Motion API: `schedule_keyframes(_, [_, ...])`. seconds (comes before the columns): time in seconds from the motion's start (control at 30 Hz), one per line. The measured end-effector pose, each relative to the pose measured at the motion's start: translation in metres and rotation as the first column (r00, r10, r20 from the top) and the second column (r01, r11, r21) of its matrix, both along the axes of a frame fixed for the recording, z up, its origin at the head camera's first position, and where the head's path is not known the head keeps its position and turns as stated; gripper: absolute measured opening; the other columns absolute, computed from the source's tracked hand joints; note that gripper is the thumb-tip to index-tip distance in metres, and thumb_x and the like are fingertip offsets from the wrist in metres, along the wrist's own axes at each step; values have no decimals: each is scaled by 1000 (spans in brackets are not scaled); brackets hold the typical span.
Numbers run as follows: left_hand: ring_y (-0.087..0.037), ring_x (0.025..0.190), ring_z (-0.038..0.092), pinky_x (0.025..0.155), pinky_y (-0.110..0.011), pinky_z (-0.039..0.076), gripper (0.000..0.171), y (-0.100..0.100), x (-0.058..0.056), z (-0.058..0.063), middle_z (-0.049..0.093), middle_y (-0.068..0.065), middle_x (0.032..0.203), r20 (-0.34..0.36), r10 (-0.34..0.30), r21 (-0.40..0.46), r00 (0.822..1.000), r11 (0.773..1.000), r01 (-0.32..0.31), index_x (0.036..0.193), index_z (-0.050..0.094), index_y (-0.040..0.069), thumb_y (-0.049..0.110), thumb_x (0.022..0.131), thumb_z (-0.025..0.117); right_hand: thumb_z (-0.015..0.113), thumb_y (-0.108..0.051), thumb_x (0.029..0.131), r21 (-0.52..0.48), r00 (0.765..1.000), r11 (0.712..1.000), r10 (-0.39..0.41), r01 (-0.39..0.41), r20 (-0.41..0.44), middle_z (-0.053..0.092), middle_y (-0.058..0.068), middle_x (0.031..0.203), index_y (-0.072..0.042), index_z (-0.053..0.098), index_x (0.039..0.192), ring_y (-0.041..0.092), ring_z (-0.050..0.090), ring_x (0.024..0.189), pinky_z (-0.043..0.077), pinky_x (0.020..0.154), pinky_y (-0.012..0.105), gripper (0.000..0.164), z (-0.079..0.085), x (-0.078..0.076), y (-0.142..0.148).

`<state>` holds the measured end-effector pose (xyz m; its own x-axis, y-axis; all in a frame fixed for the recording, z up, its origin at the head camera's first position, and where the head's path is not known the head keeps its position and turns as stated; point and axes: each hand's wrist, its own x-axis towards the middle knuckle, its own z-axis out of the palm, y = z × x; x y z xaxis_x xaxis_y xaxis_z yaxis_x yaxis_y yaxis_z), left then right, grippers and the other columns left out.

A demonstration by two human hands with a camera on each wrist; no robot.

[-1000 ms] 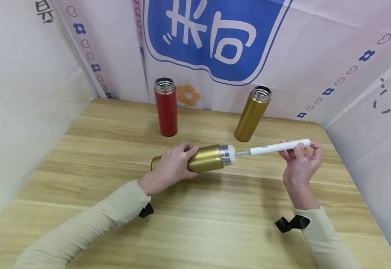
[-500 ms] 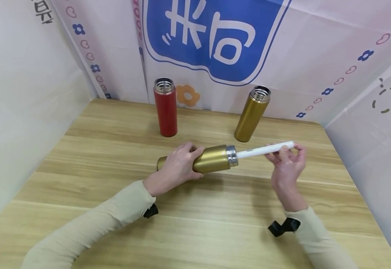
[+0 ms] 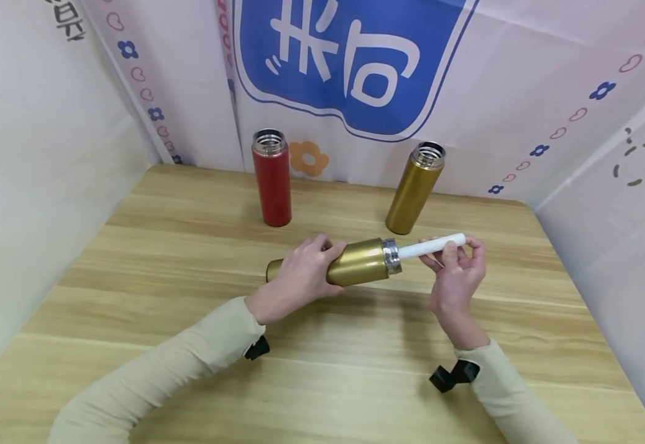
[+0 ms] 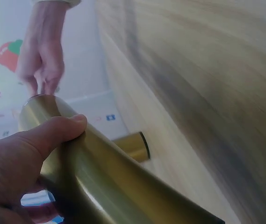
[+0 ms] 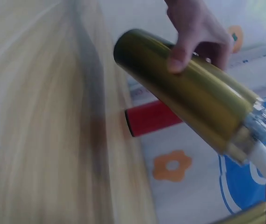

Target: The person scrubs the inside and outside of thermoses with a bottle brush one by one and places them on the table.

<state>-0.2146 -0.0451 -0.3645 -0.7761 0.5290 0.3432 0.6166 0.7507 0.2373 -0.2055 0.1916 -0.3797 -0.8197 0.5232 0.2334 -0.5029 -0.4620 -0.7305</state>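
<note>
Sliding deeper into the gold bottle (image 3: 362, 262), the white stick (image 3: 432, 246) shows less of itself than before. One second ago, its puffy white tip sat right at the bottle's shiny silver mouth (image 3: 391, 256), and a thin grey rod showed too. Now the tip and rod are hidden inside, and only part of the white stick pokes out. The right hand (image 3: 458, 277) has come closer to the bottle. The left hand (image 3: 303, 277) and the gold bottle have moved a little to the right. The red bottle (image 3: 274, 185) and the second gold bottle (image 3: 414, 194) are in the same spots at the back of the table (image 3: 356, 388).

The gold bottle is over the middle of the table, in front of those two. Its long way runs from left to right. Its bottom points left and its mouth points right, and the wrist views show it tipped, with the mouth higher than the bottom. I cannot tell if the bottom touches the table. The white stick is almost in line with it, with its free end pointing right.

The left hand is wrapped around the gold bottle. The right hand pinches the white stick between thumb and fingers, near the free end.
</note>
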Motion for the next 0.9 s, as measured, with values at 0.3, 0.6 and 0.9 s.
schedule_keyframes(0.3, [-23,82,61,66,-36,56,76,-24,-1,0,61,-12,103,15,40,-10,999,999,-40,126,58,12,31,59,88,55,-1,90,-73,996,996,-55,50,-68,66,19,73,-2,43,93,30,70,65,57,55,35,12,18,-1,25])
schedule_keyframes(0.6, [-22,78,60,62,-35,55,75,-35,2,0,60,-12,103,34,51,-34,998,998,-50,126,58,13,32,59,88,58,1,88,-108,997,992,-66,62,-34,63,20,73,-1,43,94,32,70,63,57,54,35,16,25,-1,43])
schedule_keyframes(0.9, [-23,77,60,61,-36,56,74,-37,2,-1,60,-13,101,5,43,-29,999,999,-43,124,59,12,32,58,88,55,3,89,-128,998,990,-63,60,-14,64,21,71,-1,43,94,32,70,63,57,55,36,13,30,-2,55])
